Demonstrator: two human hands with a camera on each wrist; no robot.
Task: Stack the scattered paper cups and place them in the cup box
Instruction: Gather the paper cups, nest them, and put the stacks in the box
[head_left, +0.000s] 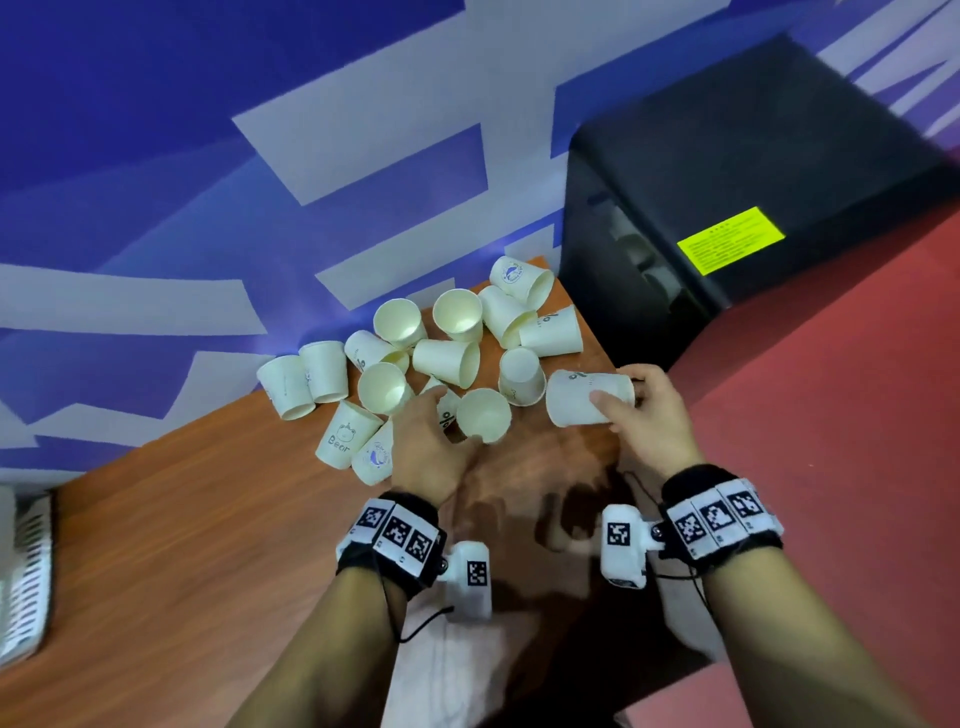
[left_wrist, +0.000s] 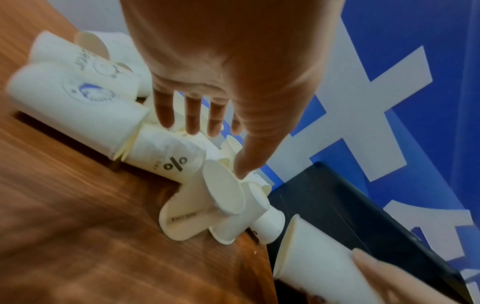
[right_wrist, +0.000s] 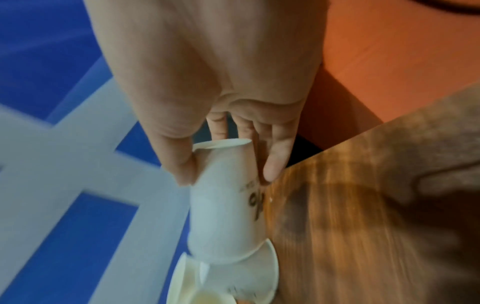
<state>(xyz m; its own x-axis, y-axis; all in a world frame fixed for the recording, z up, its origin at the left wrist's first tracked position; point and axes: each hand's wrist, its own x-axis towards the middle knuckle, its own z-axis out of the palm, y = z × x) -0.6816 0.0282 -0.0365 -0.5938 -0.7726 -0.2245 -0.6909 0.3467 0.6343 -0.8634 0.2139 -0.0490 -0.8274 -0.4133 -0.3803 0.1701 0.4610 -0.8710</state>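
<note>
Right hand (head_left: 652, 415) pinches one paper cup (head_left: 589, 397) on its side at the tabletop's (head_left: 182, 545) right edge; left hand (head_left: 428, 441) is spread over the scattered cups (head_left: 447, 358) mid-pile. I'd grab the nearest mouth-up cup (head_left: 483, 415) and nest rims aligned, squeezing lightly. Cup box: can't tell where.

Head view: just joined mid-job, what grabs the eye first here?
A jumble of white paper cups lies tipped and upright on the wooden table, at its far edge. The right hand holds one cup sideways, while the left hand reaches into the pile. A black box stands right.
</note>
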